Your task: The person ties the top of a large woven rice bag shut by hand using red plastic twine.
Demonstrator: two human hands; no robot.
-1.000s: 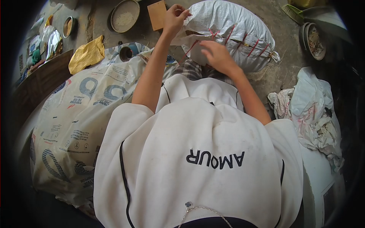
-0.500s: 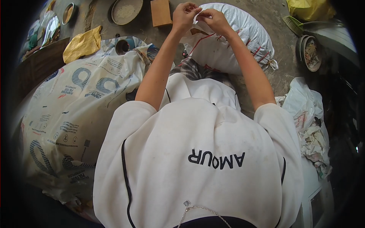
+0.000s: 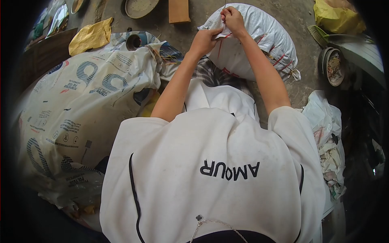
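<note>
White woven sack (image 3: 259,36), stuffed full and lying on the concrete floor (image 3: 300,89) straight ahead of the person, its side crossed by a row of red stitches (image 3: 279,58). The left hand (image 3: 206,38) grips a folded flap of the sack's cloth at the near left end, fingers closed around it. The right hand (image 3: 231,18) is higher, at the sack's far edge, with fingertips pinched together on a red thread (image 3: 221,40) that runs down to the flap; whether a needle is held too cannot be told. Half a second ago both hands met at the sack's top edge. Since then the right hand has lifted away and the left has dropped toward the person, so the thread lies stretched between them, which reads as a stitch being drawn tight along the seam. Left of the sack lies a much larger printed sack (image 3: 89,93) with a yellow bag (image 3: 91,36) beyond it. A wooden block (image 3: 178,10) and a round dish (image 3: 139,6) sit just past the sack's left end. Right of the sack are a bowl of scraps (image 3: 334,67) and a heap of white cloth (image 3: 328,133).
</note>
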